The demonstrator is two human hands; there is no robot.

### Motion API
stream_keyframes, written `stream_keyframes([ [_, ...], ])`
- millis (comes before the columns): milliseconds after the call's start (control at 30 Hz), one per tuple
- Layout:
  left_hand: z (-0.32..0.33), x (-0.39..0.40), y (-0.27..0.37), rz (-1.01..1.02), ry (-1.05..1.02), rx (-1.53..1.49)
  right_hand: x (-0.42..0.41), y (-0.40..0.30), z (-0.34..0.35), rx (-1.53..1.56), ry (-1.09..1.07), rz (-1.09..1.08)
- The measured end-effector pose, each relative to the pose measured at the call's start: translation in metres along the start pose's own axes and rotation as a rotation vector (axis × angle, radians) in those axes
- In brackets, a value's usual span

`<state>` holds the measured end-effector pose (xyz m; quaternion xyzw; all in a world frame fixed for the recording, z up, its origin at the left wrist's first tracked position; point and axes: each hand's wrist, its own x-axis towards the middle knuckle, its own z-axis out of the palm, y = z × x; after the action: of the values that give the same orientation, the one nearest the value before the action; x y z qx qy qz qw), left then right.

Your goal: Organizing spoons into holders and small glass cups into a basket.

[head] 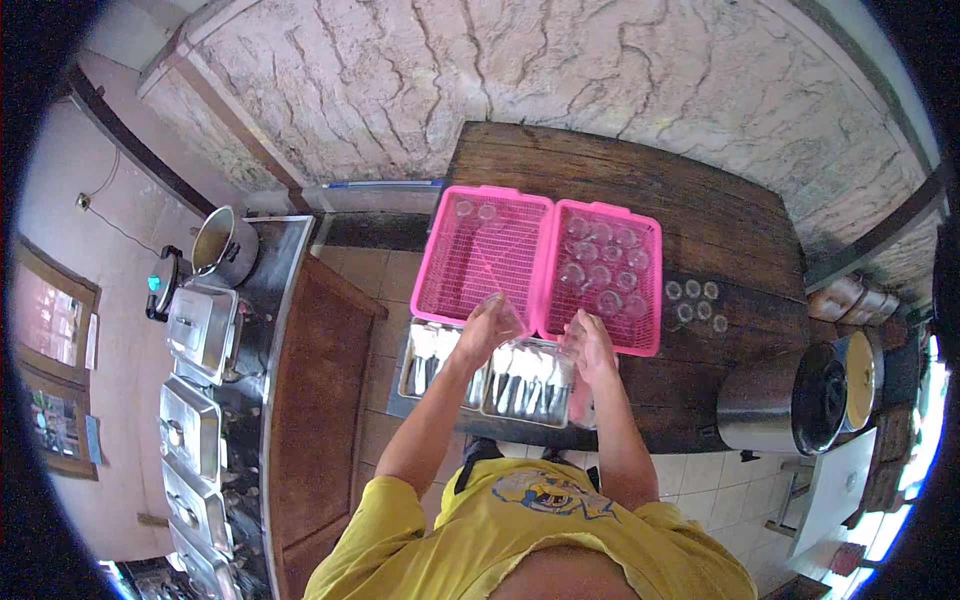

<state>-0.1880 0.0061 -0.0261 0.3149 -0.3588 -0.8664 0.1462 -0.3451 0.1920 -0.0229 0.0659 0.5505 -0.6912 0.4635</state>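
Note:
My left hand (484, 330) holds a clear drinking glass (511, 321) over the near right corner of the left pink plastic basket (429, 262). My right hand (590, 346) grips another clear glass (573, 337) at the near edge of the right pink basket (654, 300). Two glasses (475, 211) stand at the far left of the left basket. Several glass mugs and glasses (601, 262) fill much of the right basket. Below the baskets, metal trays (525, 417) hold rows of cutlery, partly hidden by my left forearm. A pinkish item (581, 401) lies beside them, under my right wrist.
Several small glasses (693, 289) stand on the dark wooden table (720, 225) right of the baskets. A large metal pot (757, 401) is at the table's right end. Chafing dishes (202, 330) and an open pot (225, 247) line the left counter. A textured wall rises behind.

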Motion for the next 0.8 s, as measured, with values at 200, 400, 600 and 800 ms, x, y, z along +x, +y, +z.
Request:
stream_keyframes([
  [200, -0.081, 0.043, 0.042, 0.094, -0.010, 0.190, 0.049, 0.020, 0.087, -0.051, -0.114, -0.068],
  [400, -0.098, 0.080, 0.056, 0.119, 0.115, 0.364, 0.077, 0.033, 0.121, -0.021, -0.042, -0.058],
  [600, -0.117, 0.137, 0.049, 0.559, 0.175, 0.908, 0.094, 0.054, 0.150, -0.018, 0.037, -0.059],
  [800, -0.109, 0.178, 0.066, 0.546, 0.014, 1.261, 0.113, 0.057, 0.153, 0.004, 0.096, -0.107],
])
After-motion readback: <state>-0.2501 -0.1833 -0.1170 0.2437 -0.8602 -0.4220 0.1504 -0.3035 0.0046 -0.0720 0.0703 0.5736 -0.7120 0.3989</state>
